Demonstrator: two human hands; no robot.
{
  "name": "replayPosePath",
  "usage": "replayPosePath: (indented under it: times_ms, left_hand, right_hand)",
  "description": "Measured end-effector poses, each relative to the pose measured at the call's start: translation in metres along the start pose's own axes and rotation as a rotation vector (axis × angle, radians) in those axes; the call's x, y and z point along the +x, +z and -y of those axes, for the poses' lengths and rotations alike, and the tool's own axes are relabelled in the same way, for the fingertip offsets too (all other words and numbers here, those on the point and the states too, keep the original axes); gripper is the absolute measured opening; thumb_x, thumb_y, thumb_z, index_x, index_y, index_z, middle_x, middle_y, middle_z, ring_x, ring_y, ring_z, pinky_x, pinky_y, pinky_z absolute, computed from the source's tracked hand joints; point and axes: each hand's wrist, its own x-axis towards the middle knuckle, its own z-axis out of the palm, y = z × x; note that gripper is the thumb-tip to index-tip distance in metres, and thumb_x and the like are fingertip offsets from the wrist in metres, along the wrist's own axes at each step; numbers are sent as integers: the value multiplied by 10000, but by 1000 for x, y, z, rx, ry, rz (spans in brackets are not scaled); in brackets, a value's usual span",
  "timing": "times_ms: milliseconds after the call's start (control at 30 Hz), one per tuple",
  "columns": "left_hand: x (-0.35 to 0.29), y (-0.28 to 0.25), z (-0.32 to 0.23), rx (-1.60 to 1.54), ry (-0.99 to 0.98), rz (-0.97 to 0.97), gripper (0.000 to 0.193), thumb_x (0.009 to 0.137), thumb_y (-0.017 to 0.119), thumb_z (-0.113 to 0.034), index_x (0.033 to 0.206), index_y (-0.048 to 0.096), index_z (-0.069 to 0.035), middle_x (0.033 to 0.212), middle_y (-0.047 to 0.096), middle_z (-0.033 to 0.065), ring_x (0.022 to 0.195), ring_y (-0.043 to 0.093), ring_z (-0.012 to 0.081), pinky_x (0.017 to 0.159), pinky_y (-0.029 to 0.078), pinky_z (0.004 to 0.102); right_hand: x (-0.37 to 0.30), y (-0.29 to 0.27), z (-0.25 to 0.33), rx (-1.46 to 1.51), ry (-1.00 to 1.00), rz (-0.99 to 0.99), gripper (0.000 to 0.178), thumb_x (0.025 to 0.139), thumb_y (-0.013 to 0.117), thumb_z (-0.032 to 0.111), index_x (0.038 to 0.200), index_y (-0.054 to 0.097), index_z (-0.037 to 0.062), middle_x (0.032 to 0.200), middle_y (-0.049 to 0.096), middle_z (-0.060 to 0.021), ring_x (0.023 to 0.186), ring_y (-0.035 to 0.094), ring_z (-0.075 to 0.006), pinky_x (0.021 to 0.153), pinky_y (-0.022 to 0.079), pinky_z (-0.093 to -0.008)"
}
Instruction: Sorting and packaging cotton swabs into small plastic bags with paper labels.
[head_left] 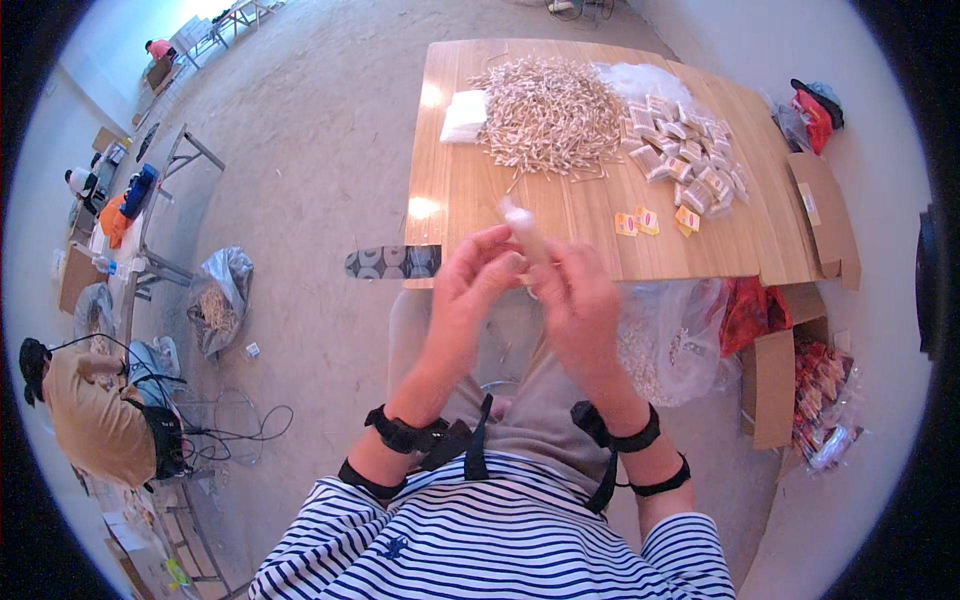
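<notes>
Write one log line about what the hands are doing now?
left hand: grips small pale packet | right hand: on same packet | wooden table: stick pile, filled packets

Your left hand [470,285] and right hand [580,300] were raised close together before you, fingers curled and pinching. Both forearms rose from the lower edge, straps banding each wrist.

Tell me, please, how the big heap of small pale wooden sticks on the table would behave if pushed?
The heap of small pale wooden sticks would probably scatter, since it lies loose with strays at its edge. Each stick looks thin, so likely light and snappable.
</notes>
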Motion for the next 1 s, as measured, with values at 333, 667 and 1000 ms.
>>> replayPosePath:
  times_ms: [333, 667, 1000]
  left_hand:
    - [1, -7, -6, -84, -111, 222, 258, 925, 618, -78, 1168, 622, 9, 1037, 692, 38, 920, 639, 84, 801, 500, 239]
    - [4, -11, -14, 144, -44, 411, 200, 945, 620, -118, 1093, 629, 15, 951, 666, 14, 893, 608, 66, 788, 480, 221]
    - [-6, -6, 0, -183, -135, 198, 208, 931, 640, -118, 1099, 631, 4, 982, 692, 19, 872, 621, 51, 764, 482, 204]
  right_hand:
    - [11, -22, -9, 184, 192, -40, 267, 826, 701, 102, 1059, 657, -22, 911, 628, -113, 817, 612, -193, 737, 501, -315]
    - [18, -37, 0, 186, 90, 293, 151, 863, 662, 88, 960, 656, -27, 863, 638, -82, 838, 608, -153, 745, 482, -285]
    - [14, -34, -3, 139, -27, 132, 149, 877, 629, 79, 989, 627, -19, 868, 622, -113, 822, 624, -227, 734, 487, -320]
